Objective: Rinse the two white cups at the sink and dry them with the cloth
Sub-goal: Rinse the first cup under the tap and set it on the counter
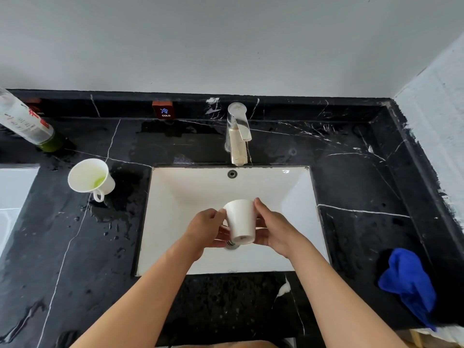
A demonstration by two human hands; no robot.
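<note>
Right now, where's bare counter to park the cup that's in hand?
Widest bare patch: right of the sink, between the tap and the blue cloth. The front strip near the cloth is also free. Left is tighter and wet: the second cup and bottle stand there. Both hands hold the cup.

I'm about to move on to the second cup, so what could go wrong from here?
1. The cup sits tipped over the sink between wet-looking hands, left hand and right hand; it could slip and chip on the basin.
2. The other cup, with green residue inside, stands near the counter's puddles and could slide when grabbed.
3. The blue cloth lies far right, so reaching it means carrying a dripping cup over hard stone.
</note>
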